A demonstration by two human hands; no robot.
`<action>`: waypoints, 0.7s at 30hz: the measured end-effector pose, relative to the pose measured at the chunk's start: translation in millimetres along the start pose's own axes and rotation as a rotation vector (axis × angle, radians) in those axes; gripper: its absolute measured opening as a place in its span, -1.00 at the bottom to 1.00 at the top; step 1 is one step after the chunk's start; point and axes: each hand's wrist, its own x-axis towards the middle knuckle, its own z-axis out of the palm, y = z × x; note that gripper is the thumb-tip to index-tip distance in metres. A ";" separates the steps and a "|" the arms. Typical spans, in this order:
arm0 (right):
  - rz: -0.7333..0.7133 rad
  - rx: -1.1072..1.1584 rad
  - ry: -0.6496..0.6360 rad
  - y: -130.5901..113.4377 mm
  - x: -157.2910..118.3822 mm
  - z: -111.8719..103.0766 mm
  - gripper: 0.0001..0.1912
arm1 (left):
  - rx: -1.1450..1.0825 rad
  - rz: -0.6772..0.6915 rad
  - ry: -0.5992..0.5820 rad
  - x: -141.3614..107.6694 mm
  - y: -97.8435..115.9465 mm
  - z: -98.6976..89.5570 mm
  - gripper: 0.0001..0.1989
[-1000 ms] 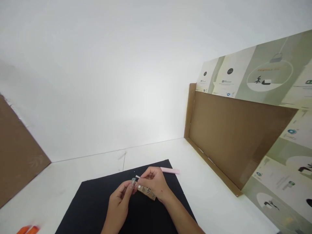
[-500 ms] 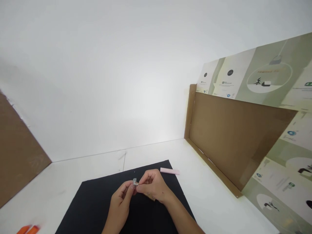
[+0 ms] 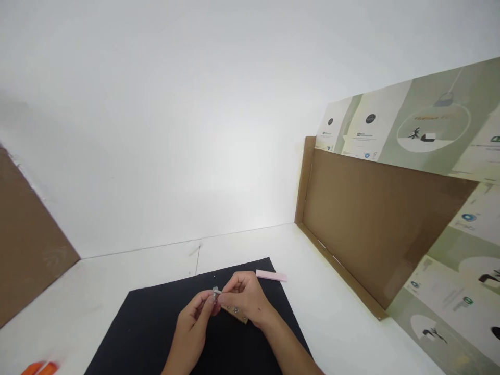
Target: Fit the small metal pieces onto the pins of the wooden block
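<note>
Bolts (image 3: 235, 310) in wooden strip (image 3: 241, 316) under fingers (image 3: 238, 284)

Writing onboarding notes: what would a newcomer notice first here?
The hands at lower centre: the left hand and right hand pinch a small metal part beside a wooden strip with metal studs, on a black mat. At right, a brown cardboard panel and printed posters dominate.
</note>
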 end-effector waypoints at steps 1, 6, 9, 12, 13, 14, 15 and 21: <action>0.000 0.004 0.002 -0.2 0.0 0.2 -0.56 | -0.001 -0.003 -0.004 0.3 -0.8 0.0 -0.63; 0.008 -0.026 -0.002 0.7 0.2 -1.5 -0.59 | -0.049 -0.041 -0.014 0.9 -4.4 0.6 -0.62; 0.010 -0.048 0.007 2.5 0.6 -3.5 -0.59 | -0.137 -0.109 -0.029 0.5 -5.0 1.5 -0.60; 0.015 -0.060 0.023 4.1 1.2 -4.5 -0.59 | -0.217 -0.174 -0.044 0.0 -5.7 1.8 -0.59; 0.017 -0.063 0.027 4.3 1.4 -4.5 -0.60 | -0.237 -0.188 -0.047 0.0 -6.2 1.8 -0.60; 0.020 -0.065 0.032 4.4 1.5 -4.4 -0.60 | -0.255 -0.200 -0.049 0.0 -6.8 1.7 -0.60; 0.020 -0.067 0.039 4.4 1.7 -4.3 -0.61 | -0.271 -0.211 -0.048 0.1 -7.4 1.7 -0.61; -0.020 -0.107 0.058 5.5 2.0 -8.2 -0.63 | -0.271 -0.220 -0.057 0.3 -6.6 1.9 -0.59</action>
